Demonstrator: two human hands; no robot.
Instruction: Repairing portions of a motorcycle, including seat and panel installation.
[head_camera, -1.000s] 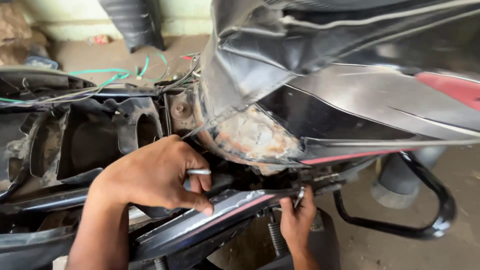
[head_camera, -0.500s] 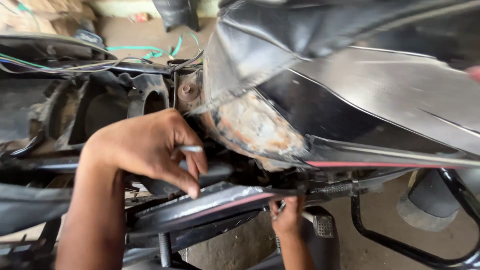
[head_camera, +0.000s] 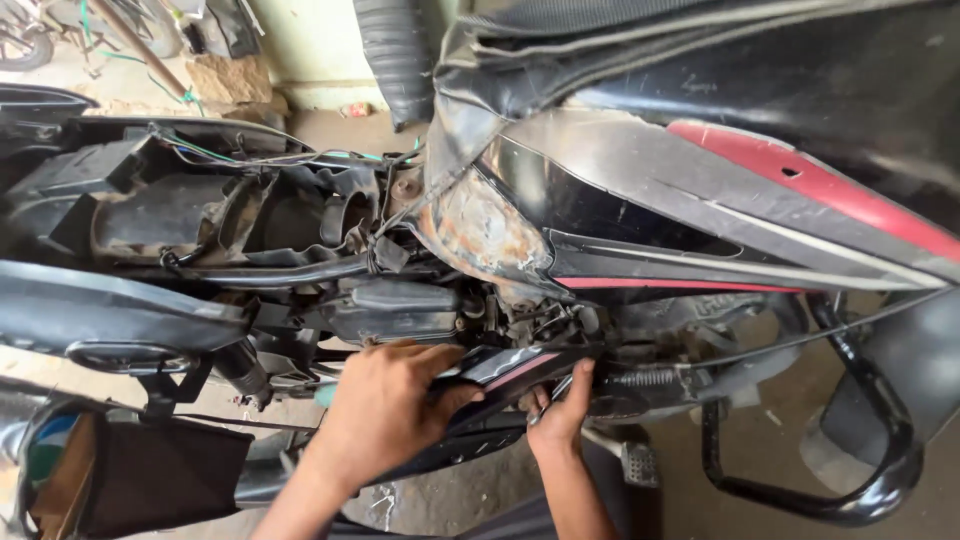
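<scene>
Hands on loose black side panel (head_camera: 500, 372) under scooter's lower edge: left hand (head_camera: 385, 415) curled over panel's upper face, right hand (head_camera: 560, 415) pinching its lower edge, fingers closed. Judged mid-way: seat area stripped, wiring (head_camera: 250, 160) exposed, panel not seated, red-striped body cover (head_camera: 720, 210) in place

Probably a repair workshop: a stripped scooter (head_camera: 420, 270) with exposed wiring (head_camera: 250, 155), spare tyre (head_camera: 392, 55), dusty concrete floor (head_camera: 760, 450).

A glossy black and red plastic side panel (head_camera: 505, 372) is seen, scuffed along its edge. The body cowl (head_camera: 700, 190) looks dusty, with rusted, flaking metal (head_camera: 485, 235) exposed. The crash guard (head_camera: 870, 440) is smooth painted metal.
</scene>
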